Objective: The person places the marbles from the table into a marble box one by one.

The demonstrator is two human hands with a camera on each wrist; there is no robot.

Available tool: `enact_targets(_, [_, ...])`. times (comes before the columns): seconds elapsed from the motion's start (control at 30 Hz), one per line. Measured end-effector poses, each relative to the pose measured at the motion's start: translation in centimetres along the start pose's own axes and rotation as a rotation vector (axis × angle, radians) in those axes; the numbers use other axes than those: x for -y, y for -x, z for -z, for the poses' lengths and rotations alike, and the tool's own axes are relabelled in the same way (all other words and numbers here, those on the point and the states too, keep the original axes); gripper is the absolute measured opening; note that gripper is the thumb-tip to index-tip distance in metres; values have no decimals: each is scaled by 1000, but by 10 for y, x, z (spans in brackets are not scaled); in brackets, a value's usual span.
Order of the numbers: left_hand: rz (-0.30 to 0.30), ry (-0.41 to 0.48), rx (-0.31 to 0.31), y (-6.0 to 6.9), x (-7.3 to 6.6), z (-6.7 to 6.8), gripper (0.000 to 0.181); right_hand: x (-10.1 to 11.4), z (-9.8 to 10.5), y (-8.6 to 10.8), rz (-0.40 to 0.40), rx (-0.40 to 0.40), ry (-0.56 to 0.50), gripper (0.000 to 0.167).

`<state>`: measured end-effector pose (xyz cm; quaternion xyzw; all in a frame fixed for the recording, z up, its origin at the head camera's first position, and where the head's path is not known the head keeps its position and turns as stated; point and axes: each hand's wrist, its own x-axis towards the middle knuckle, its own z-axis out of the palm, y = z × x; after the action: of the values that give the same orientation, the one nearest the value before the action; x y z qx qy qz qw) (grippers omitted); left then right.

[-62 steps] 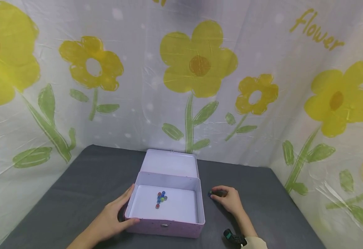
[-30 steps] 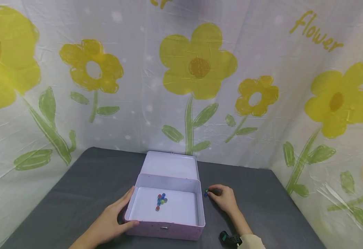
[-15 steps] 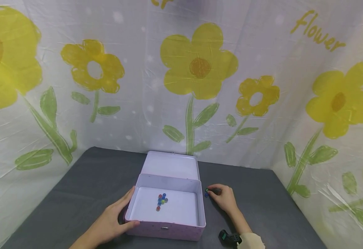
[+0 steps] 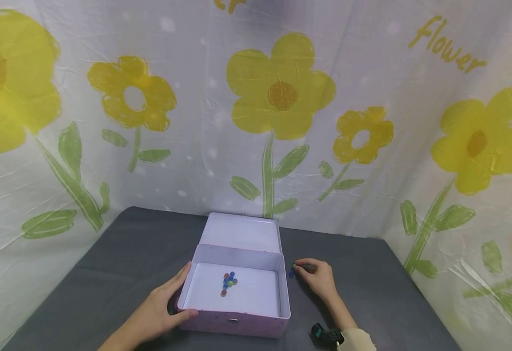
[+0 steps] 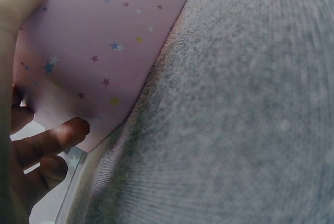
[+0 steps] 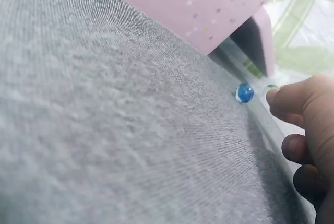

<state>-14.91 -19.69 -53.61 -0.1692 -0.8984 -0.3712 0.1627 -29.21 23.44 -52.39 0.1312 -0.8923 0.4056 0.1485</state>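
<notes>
A pink tin box (image 4: 234, 324) with a star print stands with its lid (image 4: 240, 230) folded back. Several coloured glass marbles (image 4: 228, 282) lie clustered on its white floor. My left hand (image 4: 159, 304) grips the box's left side, thumb over the front corner and fingers along the side wall. Right of the box, my right hand (image 4: 319, 279) pinches a clear marble with green (image 6: 271, 87) between thumb and fingertips, mostly hidden by them. Close by, a blue marble (image 6: 245, 93) rests on the cloth, apart from the fingers in the right wrist view.
A dark grey cloth (image 4: 370, 302) covers the table. Behind it hangs a white curtain (image 4: 194, 146) printed with yellow flowers. The right wrist wears a black band (image 4: 326, 335).
Two seconds ago my right hand was slightly farther right; it shifted left toward the box together with the marbles, then stayed nearly still. The left hand keeps its grip on the box.
</notes>
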Motion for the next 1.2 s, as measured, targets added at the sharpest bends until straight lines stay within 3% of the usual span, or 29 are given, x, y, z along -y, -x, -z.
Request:
enact_targets(0.23, [3, 24, 9, 2, -1, -1, 107, 10, 10, 5, -31, -24, -82, 11])
enact_targets(0.77, [25, 37, 15, 2, -2, 2, 108, 65, 50, -6, 20, -70, -209, 14])
enact_targets(1.07, [13, 36, 21, -1, -3, 3, 108, 78, 35, -5, 36, -61, -225, 13])
enact_targets(1.2, [44, 57, 35, -1, -1, 1, 107, 89, 22, -4, 33, -25, -252, 14])
